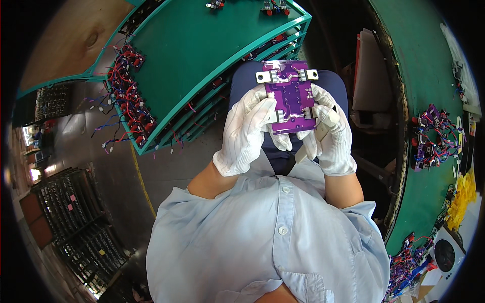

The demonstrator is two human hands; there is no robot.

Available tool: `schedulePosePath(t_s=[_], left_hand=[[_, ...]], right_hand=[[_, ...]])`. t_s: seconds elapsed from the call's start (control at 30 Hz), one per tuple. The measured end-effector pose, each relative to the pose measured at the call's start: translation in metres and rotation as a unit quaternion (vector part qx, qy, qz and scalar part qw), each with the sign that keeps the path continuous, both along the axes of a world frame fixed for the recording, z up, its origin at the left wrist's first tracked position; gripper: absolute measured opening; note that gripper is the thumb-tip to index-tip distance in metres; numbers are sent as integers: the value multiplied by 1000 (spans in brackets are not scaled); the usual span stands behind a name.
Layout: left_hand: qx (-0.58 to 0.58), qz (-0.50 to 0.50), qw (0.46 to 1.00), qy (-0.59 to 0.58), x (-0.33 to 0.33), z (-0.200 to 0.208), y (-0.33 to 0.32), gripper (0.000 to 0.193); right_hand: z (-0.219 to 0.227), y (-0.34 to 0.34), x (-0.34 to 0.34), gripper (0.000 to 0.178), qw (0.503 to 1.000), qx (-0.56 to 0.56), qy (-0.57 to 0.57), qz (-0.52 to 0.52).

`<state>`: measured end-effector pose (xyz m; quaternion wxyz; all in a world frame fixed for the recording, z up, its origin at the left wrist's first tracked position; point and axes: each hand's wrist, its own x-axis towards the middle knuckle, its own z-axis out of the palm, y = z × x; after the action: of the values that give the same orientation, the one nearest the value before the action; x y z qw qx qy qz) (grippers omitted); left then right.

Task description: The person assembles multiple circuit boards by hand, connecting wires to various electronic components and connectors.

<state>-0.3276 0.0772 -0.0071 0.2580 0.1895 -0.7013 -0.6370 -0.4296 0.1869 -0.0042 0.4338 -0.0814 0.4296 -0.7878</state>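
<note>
A purple printed circuit board (290, 98) is held up in front of me, above my lap. Silver metal terminals with holes stick out from both of its upper sides, and shiny solder tracks run over its face. My white-gloved left hand (245, 131) grips its left edge, thumb on the face and fingers behind. On the opposite edge, my right hand (331, 136), also gloved, is closed round the lower right side. A slim pale piece shows by the right fingers; its kind is unclear. The fingertips behind the board are partly hidden.
A green tiered rack (202, 65) stands at the front left, with wired boards (131, 96) along its left edge. To the right runs a green bench (399, 60) bearing a cluster of wired purple boards (437, 136) and a yellow bundle (461, 199). Dark racks (81, 212) stand at far left.
</note>
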Motion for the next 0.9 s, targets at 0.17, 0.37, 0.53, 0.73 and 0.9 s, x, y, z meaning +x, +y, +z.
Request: schedulePosePath(t_s=[0.17, 0.37, 0.53, 0.73, 0.9], left_hand=[[-48, -1, 999, 15, 4, -6, -3, 29], [296, -44, 950, 88, 4, -2, -4, 62], [329, -51, 935, 120, 2, -9, -6, 64], [-47, -66, 989, 120, 9, -23, -15, 52], [109, -55, 992, 24, 13, -26, -19, 55]], right_hand=[[-13, 6, 0, 43, 997, -65, 36, 36], [-38, 6, 1, 68, 986, -143, -78, 33], [-44, 5, 1, 78, 983, -131, -121, 36], [-40, -4, 2, 85, 987, -119, -102, 33], [-47, -8, -1, 84, 985, -131, -95, 60]])
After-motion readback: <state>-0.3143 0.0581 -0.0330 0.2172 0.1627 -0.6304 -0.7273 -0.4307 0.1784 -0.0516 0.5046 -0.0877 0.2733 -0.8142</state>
